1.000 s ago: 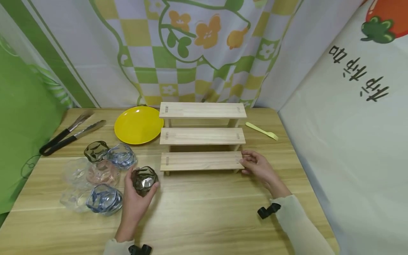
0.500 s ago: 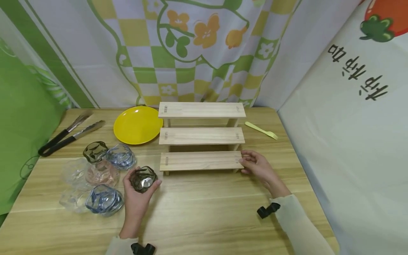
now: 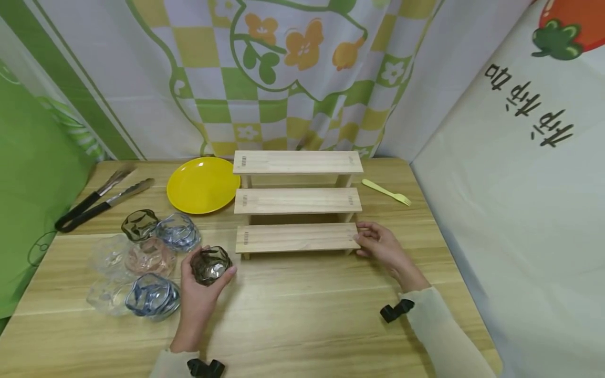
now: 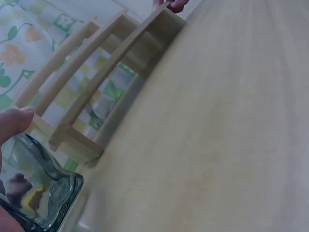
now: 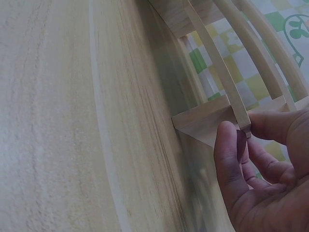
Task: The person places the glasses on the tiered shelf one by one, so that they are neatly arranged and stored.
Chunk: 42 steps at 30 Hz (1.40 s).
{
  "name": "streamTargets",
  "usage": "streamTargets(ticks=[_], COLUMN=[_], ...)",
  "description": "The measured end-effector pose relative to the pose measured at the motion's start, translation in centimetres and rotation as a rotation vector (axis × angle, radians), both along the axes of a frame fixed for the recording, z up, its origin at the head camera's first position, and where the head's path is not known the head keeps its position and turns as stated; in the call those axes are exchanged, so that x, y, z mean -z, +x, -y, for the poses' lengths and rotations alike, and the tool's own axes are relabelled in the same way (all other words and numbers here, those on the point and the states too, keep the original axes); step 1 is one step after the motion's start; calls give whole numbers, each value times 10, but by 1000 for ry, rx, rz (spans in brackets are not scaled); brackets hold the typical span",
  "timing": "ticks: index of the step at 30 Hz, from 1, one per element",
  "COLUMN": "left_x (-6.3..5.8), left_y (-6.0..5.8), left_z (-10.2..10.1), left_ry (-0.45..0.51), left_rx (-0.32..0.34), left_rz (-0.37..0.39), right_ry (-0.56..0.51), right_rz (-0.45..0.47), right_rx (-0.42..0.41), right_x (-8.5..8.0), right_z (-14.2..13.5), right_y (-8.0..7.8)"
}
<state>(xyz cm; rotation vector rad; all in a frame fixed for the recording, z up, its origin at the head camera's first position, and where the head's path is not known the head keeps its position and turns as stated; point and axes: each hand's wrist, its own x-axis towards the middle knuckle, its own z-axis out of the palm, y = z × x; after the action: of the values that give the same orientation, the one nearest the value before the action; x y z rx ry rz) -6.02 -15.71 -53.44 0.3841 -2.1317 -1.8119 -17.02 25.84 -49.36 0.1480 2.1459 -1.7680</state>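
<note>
My left hand (image 3: 200,294) holds a dark smoky glass cup (image 3: 211,265) with a wavy rim, thumb on its right side. Close up in the left wrist view, the glass cup (image 4: 38,188) shows thick, clear walls; whether it touches the table cannot be told. A three-tier wooden display stand (image 3: 298,239) stands to the right of the cup. My right hand (image 3: 383,252) pinches the right end of its lowest board. In the right wrist view, the right hand (image 5: 270,169) has its thumb on one face of the board (image 5: 219,63) and fingers on the other.
Left of my left hand cluster several wavy glasses: a blue glass (image 3: 153,296), a pink glass (image 3: 151,257), a smoky glass (image 3: 140,226) and clear ones. Behind them lie black-handled tongs (image 3: 94,205) and a yellow plate (image 3: 204,185). A pale yellow fork (image 3: 387,192) lies right of the stand.
My left hand has shifted very slightly, and the smoky glass cup in it has tipped a little. The right hand keeps its place at the stand.
</note>
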Motion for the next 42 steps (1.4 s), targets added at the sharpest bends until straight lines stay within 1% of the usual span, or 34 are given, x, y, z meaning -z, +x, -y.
streamTargets(ticks=[3, 5, 8, 11, 16, 20, 23, 26, 29, 31, 33, 38, 42], left_x=[-8, -16, -34, -55, -89, -108, -120, -131, -139, -143, -147, -161, -171], left_y=[-4, -8, -13, -22, -43, -64, -79, -95, -111, -122, -132, -156, -176], left_z=[1, 0, -2, -6, -20, -36, -49, -65, -82, -94, -103, -126, -141], left_ry=[-16, -17, -28, -32, 1, 36, 24, 14, 32, 51, 47, 10, -7], left_rx=[21, 32, 58, 92, 174, 264, 321, 372, 436, 482, 520, 605, 636], left_rz=[-29, -61, -90, -106, -139, -167, -188, -191, -196, -207, -215, -204, -188], right_ry=[-6, -11, -15, -17, -5, 13, 27, 45, 68, 85, 94, 84, 72], right_rz=[2, 5, 14, 16, 0, -14, -29, -52, -82, -102, -110, -94, -72], right_rx=[0, -1, 5, 6, 12, 4, -18, -14, -8, -22, -41, -65, -61], right_x=[0, 1, 2, 3, 2, 3, 4, 6, 5, 3, 0, -7, -8], right_z=[-2, -4, -6, -8, -9, -7, -5, -4, -3, -2, 1, 2, 1], right_y=[1, 2, 3, 4, 3, 5, 6, 7, 7, 7, 7, 8, 9])
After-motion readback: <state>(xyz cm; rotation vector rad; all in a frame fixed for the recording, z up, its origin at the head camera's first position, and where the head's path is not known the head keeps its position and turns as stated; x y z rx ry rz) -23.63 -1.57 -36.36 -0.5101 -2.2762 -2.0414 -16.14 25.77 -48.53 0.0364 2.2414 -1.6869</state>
